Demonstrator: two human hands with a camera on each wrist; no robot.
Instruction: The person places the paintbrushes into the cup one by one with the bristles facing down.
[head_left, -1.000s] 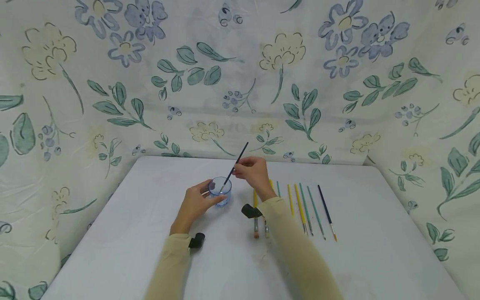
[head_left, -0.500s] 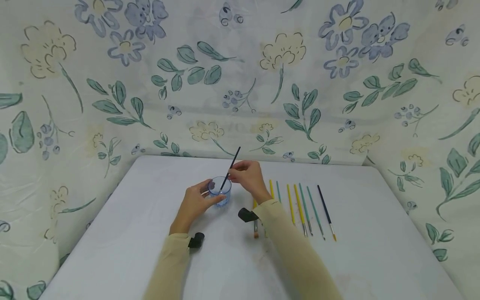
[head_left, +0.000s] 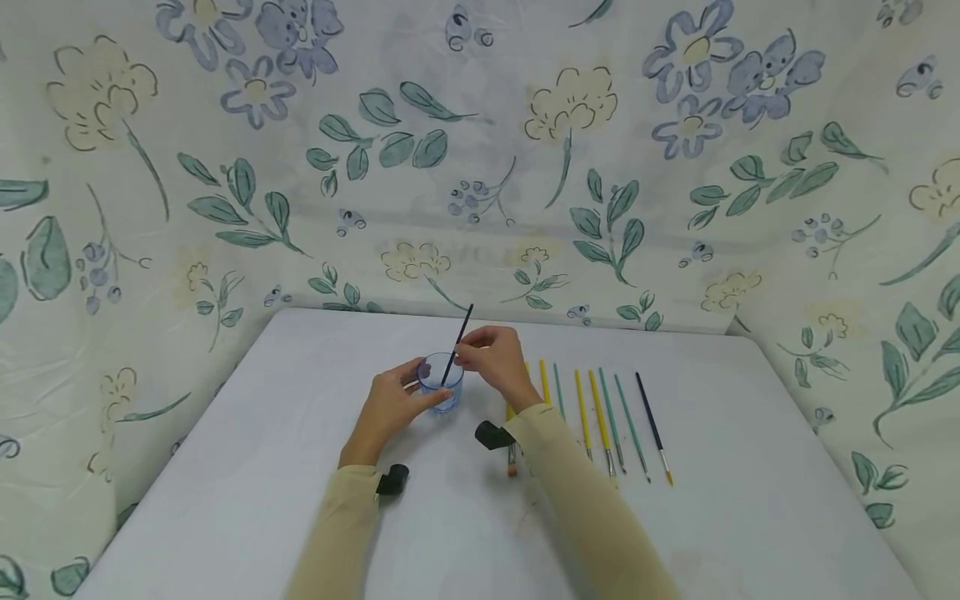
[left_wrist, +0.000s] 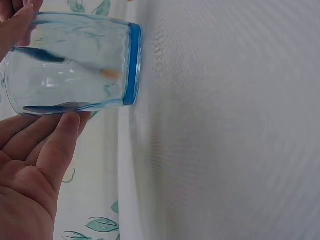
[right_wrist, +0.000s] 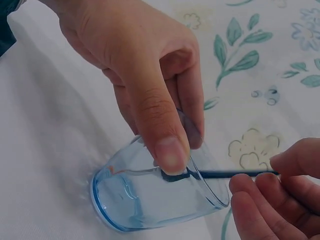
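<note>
My left hand (head_left: 386, 410) grips a clear blue-tinted glass (head_left: 444, 402) that stands upright on the table, thumb on the near side and fingers round the far side. My right hand (head_left: 498, 360) pinches a slim dark-blue paintbrush (head_left: 464, 321) by its handle. The brush leans into the glass, tip down. Through the wall in the left wrist view, orange bristles (left_wrist: 110, 74) show near the blue base of the glass (left_wrist: 132, 65). In the right wrist view, the left thumb (right_wrist: 170, 152) lies across the glass and partly covers the brush. Whether the glass holds water is hard to tell.
To the right lie several brushes in a rough row, among them a yellow brush (head_left: 599, 408), a teal brush (head_left: 632, 425) and a dark-blue brush (head_left: 651, 412). My right forearm covers some. The white table (head_left: 247, 433) meets a flower-patterned cloth (head_left: 480, 217) behind.
My right hand has moved left and slightly down toward the glass, lowering the brush further into it and making it steeper. The left hand and glass have stayed in place.
</note>
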